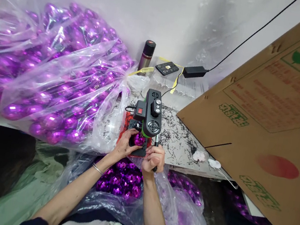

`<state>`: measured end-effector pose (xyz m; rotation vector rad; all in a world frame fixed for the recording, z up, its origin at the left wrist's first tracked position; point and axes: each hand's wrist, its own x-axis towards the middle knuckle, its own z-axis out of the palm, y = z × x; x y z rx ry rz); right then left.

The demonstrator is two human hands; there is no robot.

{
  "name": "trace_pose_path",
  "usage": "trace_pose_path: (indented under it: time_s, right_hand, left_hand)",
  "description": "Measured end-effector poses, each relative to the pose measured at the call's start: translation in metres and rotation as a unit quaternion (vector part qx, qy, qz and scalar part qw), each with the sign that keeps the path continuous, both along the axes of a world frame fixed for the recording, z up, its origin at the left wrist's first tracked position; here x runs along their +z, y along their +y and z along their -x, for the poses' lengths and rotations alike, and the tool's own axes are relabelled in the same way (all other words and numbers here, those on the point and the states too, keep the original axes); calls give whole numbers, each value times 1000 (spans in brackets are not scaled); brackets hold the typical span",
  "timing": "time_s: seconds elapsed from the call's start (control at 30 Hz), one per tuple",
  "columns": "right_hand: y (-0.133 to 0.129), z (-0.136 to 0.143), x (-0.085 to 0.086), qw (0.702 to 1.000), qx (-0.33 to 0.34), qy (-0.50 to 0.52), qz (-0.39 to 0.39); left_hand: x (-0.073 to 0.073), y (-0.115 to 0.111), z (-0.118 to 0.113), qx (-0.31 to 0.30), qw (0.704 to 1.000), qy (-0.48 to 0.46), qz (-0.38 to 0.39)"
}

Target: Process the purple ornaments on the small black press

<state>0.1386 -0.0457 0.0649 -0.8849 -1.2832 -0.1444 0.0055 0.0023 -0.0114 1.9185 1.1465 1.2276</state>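
A small black-and-green bench drill press [153, 115] stands near the table's front edge on a red mat [125, 127]. Under its head sits a shiny purple faceted ball [138, 139]. My left hand [125, 143] holds that ball from the left, with thumb and fingers around it. The fingers of my right hand [154, 159] are wrapped around the black lever handle [156, 143] on the press's right side. Part of the ball is hidden by the press head.
A large clear bag of purple balls [65, 86] covers the left side. An open bag of balls [121, 180] lies before me. A cardboard box [268, 109] leans in from the right. Black shavings [175, 141], a thermos [147, 56], a phone [167, 68] and a power adapter [194, 72] are on the table.
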Motion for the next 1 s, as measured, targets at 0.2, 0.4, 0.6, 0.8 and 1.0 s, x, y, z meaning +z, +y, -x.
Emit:
trace_pose_path:
  time_s: [0.2,0.4,0.6,0.8,1.0]
  right_hand:
    - [-3,0,10,1000,-8,-4,10]
    - [-8,0,75,991,-1,74,108]
    - [-14,-2,75,994,-1,45,96]
    - [-14,2,54,995,1,62,84]
    - [-14,1,54,996,3,48,78]
  left_hand:
    - [-1,3,-3,-1,1000,-10,-6]
    - [6,-11,5,-20,999,9,-50]
    - [24,-83,45,-118,978,110,-129]
    - [69,-41,64,23,995,80,-45]
    - [87,47,81,176,945,259,98]
